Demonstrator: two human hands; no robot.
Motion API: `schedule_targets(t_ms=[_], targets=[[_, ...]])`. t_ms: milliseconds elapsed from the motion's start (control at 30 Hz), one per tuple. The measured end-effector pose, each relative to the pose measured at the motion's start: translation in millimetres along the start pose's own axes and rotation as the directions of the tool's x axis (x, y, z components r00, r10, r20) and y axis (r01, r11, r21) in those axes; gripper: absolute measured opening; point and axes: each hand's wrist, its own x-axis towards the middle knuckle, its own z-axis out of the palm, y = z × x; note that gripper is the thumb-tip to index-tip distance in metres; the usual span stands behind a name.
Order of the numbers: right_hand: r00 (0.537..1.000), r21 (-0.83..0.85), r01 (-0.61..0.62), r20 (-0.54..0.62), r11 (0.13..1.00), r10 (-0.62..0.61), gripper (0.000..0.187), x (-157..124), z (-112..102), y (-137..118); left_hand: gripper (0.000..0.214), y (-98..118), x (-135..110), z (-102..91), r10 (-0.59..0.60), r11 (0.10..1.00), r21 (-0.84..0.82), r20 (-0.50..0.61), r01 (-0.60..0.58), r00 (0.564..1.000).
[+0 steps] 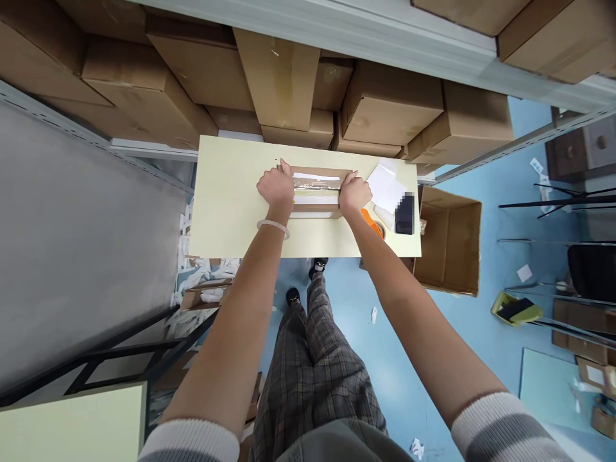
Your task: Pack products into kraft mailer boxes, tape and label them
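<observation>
Under fingers (269, 184), carton (316, 193) partly hidden

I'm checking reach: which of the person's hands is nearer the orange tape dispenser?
Right. The right hand holds the right end of the box, close to the orange tape dispenser; the left hand holds the opposite end, farther away.

1. Your cardboard box (315, 208) is brown, with white strips and a shiny, clear-looking band of tape (316, 184).
2. Your worktable (226, 212) is pale cream-yellow.
3. To the right, you have a bright orange tape dispenser (370, 221) and white papers (385, 184).
4. Your bracelet (273, 222) is milky white.
5. Your sleeve cuffs (500, 427) are striped white and grey; your trousers (320, 359) are dark grey plaid.
6. Your shoes (292, 296) are black against a light blue floor (353, 308).
7. The far cartons (283, 77) are brown.
</observation>
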Motion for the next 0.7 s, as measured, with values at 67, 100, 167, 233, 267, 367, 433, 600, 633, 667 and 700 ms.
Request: schedule_targets(t_ms=[67,100,167,233,267,367,433,600,633,667,700], targets=[[1.000,0.003,0.014,0.019,1.000,-0.014,0.058,0.4,-0.4,-1.0,0.066,0.0,1.3,0.7,0.004,1.000,0.004,0.000,-0.004,1.000],[0.999,0.002,0.020,0.031,1.000,-0.020,0.057,0.8,-0.3,-1.4,0.066,0.0,1.5,0.8,0.006,1.000,0.006,0.001,-0.006,1.000],[0.998,-0.010,0.034,0.044,0.999,-0.034,0.057,1.8,0.5,-2.0,0.066,0.0,1.3,0.5,0.016,1.000,0.010,0.008,-0.016,1.000],[0.998,-0.033,0.052,0.041,0.998,-0.051,0.056,3.1,1.9,-2.4,0.065,-0.1,0.6,-0.3,0.039,0.999,0.009,0.020,-0.039,0.999],[0.997,-0.045,0.064,0.037,0.997,-0.062,0.056,3.8,2.6,-2.6,0.064,-0.1,0.3,-0.7,0.054,0.999,0.007,0.027,-0.054,0.998],[0.994,-0.075,0.100,0.041,0.992,-0.097,0.055,6.0,4.4,-3.3,0.062,0.0,0.2,-2.1,0.087,0.996,0.006,0.043,-0.088,0.995],[0.992,-0.091,0.116,0.053,0.989,-0.111,0.054,7.0,4.4,-4.0,0.061,-0.1,0.7,-2.8,0.092,0.996,0.012,0.047,-0.093,0.995],[0.991,-0.063,0.117,0.066,0.991,-0.112,0.058,7.2,1.9,-7.0,0.059,-0.4,1.5,-3.6,0.068,0.998,-0.005,0.033,-0.068,0.997],[0.993,-0.049,0.104,0.063,0.993,-0.101,0.059,7.2,1.6,-7.4,0.060,-0.4,1.5,-3.7,0.054,0.998,-0.018,0.033,-0.053,0.998],[0.995,-0.037,0.085,0.061,0.996,-0.083,0.060,7.4,1.6,-7.6,0.060,-0.5,1.7,-3.8,0.036,0.999,-0.034,0.036,-0.034,0.999],[0.996,-0.030,0.064,0.059,0.998,-0.062,0.062,7.9,2.0,-7.6,0.062,-0.6,2.0,-3.7,0.015,0.999,-0.051,0.044,-0.013,0.999]])
